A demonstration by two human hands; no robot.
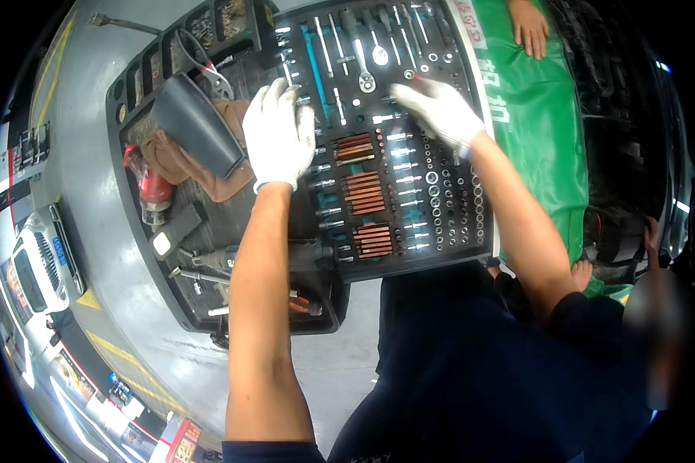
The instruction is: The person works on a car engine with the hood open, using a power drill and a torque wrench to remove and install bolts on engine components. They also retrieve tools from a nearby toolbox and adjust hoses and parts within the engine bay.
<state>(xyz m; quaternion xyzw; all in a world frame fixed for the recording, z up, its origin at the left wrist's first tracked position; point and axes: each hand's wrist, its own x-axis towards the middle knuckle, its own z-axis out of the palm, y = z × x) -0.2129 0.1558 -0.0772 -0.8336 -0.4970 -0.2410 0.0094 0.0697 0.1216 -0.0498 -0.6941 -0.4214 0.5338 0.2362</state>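
Ratchet lies between left fingers and right fingers, nearer the right.

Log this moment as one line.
left hand: over left edge of tool tray; right hand: over its right half; ratchet: in tray

My left hand, in a white cloth glove, is over the left edge of a flat black tray full of shiny metal tools. My right hand, gloved in white too, is over the tray's right half; I can't tell if it touches anything. A long silver ratchet lies between my 2 hands, farther up. Below are 3 bunches of thin copper-coloured bars. On the right, another person's bare hand is on a shiny green cover.
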